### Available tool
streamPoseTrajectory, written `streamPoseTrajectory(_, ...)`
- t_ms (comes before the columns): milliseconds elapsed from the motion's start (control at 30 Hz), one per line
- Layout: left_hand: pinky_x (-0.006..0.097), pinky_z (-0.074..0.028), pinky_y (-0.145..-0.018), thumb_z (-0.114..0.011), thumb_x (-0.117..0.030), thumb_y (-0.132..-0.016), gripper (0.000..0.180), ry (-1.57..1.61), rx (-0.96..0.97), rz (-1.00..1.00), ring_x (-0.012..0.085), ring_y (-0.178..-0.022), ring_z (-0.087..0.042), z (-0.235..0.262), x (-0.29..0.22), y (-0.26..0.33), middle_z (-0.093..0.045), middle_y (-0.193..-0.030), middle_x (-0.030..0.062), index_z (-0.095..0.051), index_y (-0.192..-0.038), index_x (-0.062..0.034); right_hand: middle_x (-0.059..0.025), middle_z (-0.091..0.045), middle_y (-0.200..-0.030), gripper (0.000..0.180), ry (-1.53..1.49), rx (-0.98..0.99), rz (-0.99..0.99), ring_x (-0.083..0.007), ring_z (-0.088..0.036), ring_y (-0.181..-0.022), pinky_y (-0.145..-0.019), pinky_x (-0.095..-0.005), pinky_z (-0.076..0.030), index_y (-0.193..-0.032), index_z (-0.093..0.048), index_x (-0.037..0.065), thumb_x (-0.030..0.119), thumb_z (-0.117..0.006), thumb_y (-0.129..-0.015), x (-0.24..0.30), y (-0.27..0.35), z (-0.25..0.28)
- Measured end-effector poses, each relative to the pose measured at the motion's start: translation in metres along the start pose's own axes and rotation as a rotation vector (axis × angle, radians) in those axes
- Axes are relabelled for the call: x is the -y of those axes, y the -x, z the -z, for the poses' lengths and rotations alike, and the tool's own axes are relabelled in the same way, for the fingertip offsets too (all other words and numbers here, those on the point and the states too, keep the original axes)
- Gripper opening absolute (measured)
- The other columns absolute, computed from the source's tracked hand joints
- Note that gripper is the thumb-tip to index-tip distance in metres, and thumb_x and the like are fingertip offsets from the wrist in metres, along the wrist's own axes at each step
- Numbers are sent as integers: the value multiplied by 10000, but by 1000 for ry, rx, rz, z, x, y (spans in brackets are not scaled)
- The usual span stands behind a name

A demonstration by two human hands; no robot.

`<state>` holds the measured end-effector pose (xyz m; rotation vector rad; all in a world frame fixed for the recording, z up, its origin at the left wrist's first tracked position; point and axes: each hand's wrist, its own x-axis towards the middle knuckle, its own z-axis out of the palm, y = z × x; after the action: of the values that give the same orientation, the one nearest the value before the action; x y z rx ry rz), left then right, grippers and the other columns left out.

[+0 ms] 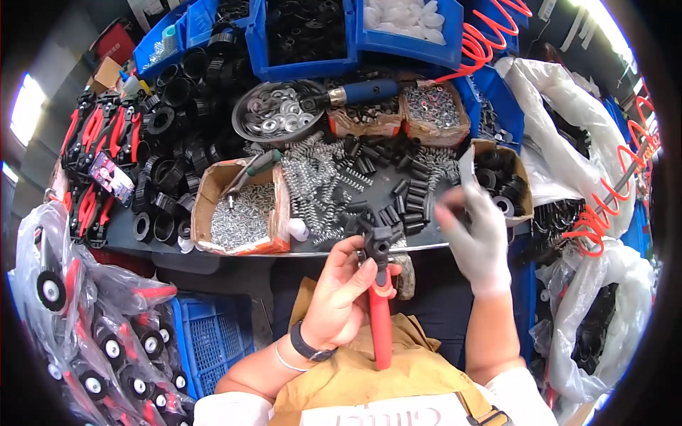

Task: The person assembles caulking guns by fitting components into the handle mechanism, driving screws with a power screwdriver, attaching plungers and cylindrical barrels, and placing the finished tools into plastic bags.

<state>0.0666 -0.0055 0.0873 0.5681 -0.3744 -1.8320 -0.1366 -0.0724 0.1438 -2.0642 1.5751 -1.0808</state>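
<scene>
My left hand (346, 295) is closed around a tool part with a red handle (381, 330) and a black head (380, 241), held upright in front of my apron. The head has a round hole facing me. To its right, my right hand (479, 238), in a whitish glove with bare fingertips, is raised over the bench edge. Its fingertips are smeared by motion, so whether they pinch anything does not show. Nearest to it are short black sleeves (410, 202) lying loose on the bench, and a carton of black round parts (501, 181).
Loose springs (316, 184) lie beside a carton of small silver pins (245, 216). A blue power screwdriver (366, 91) rests by a bowl of washers (280, 117). Blue bins (302, 71) line the back. Red coiled hoses (593, 227) hang at right. Bagged wheeled parts (106, 341) stand lower left.
</scene>
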Motion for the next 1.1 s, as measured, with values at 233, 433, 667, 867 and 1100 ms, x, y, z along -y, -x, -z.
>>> streamPoseTrajectory(233,327,-533,-898,-616,-22,-970,365,-57,45,-51,161,-1056,-605,-19,13,1,-579,-1193,61,-446,-1288,-73,-151,-604,-813,238,-214,-189,335,-310,-581,-661,-566,-377,-468,-958,-570,12,-57,-699,-771,37,46,-16)
streamPoseTrajectory(433,311,-531,-881,-663,-5,-939,381,-233,52,-219,145,-1043,-599,-19,19,6,-574,-1174,65,-462,-1258,-50,-140,-605,-813,227,-731,-76,-60,-243,-600,-687,-590,-347,-481,-986,-552,3,-33,-703,-820,32,64,-19)
streamPoseTrajectory(667,305,-450,-926,-797,-55,-839,373,-742,-4,-497,165,-1079,-527,-14,18,5,-537,-1131,54,-587,-1146,-45,-118,-636,-828,176,-1173,47,-428,-158,-609,-683,-633,-307,-504,-983,-570,-17,-40,-691,-858,20,72,-16)
streamPoseTrajectory(867,300,-471,-902,-770,-43,-863,363,-1124,-50,-629,168,-1048,-560,-15,20,7,-568,-1131,65,-570,-1165,-39,-84,-662,-818,165,-1159,173,-427,-165,-647,-707,-656,-296,-529,-983,-588,-9,58,-698,-878,16,74,-7)
streamPoseTrajectory(1100,311,-545,-861,-655,-30,-951,360,-52,130,-42,158,-996,-639,-31,24,8,-616,-1145,78,-466,-1253,-76,-186,-586,-1158,115,-1220,-34,-187,-188,-659,-896,-757,-318,-560,-968,-579,-28,46,-653,-919,17,86,-8)
